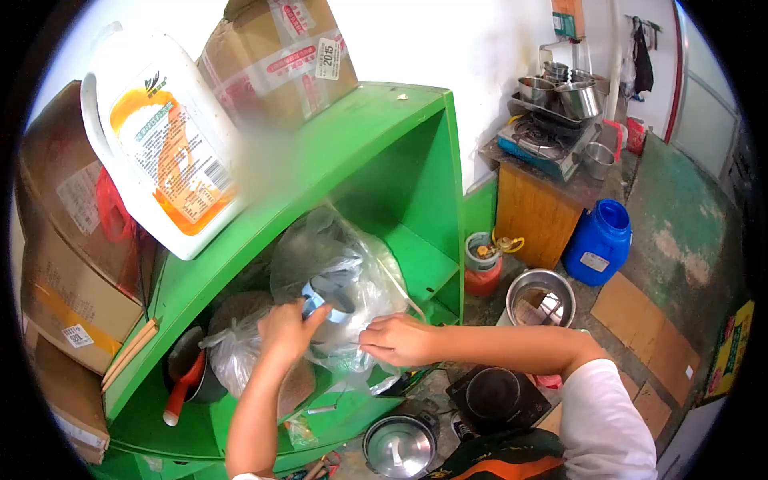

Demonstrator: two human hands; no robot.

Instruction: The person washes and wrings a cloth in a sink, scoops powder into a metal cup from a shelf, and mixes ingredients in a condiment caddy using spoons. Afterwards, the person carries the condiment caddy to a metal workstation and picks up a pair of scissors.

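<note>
Inside the green shelf [416,240] lies a large clear plastic bag [308,248], its contents hard to make out. My left hand [288,332] is closed around the near side of a light-blue ring-shaped item [318,300], perhaps a roll of tape, in front of the bag. To its right, my right hand [396,340] pinches at the plastic, fingers together; exactly what sits between the fingertips is too small to tell. A second, knotted plastic bag [238,352] rests by my left wrist.
On the shelf top stand a white jug [164,144] and a cardboard box [276,60]. A red-handled pot [188,376] is at lower left. Beyond are a blue barrel [598,244], a gas cylinder [482,272], a steel pot [400,446] and a stove [540,144].
</note>
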